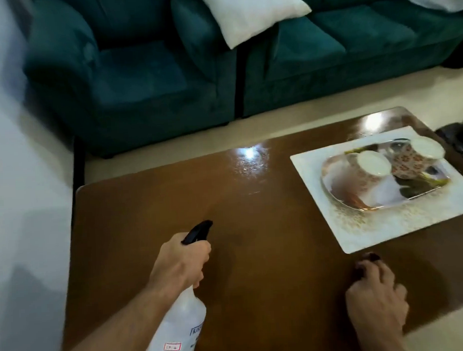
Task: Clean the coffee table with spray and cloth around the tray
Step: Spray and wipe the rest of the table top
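A glossy brown coffee table (254, 227) fills the middle of the view. My left hand (178, 262) grips a clear spray bottle (178, 329) with a black nozzle that points over the table's centre. My right hand (376, 296) rests near the front right of the table, closed on a dark cloth (366, 261) that shows under its fingers. A metal tray (358, 196) sits on a white mat (386, 221) at the table's right and carries two patterned cups (370, 164) lying tilted.
A teal armchair (130, 81) and a teal sofa (352, 50) with white cushions (247, 12) stand behind the table. A pale floor strip runs between them and the table. A white surface (21, 184) borders the left side. A dark object (459, 136) lies at the far right.
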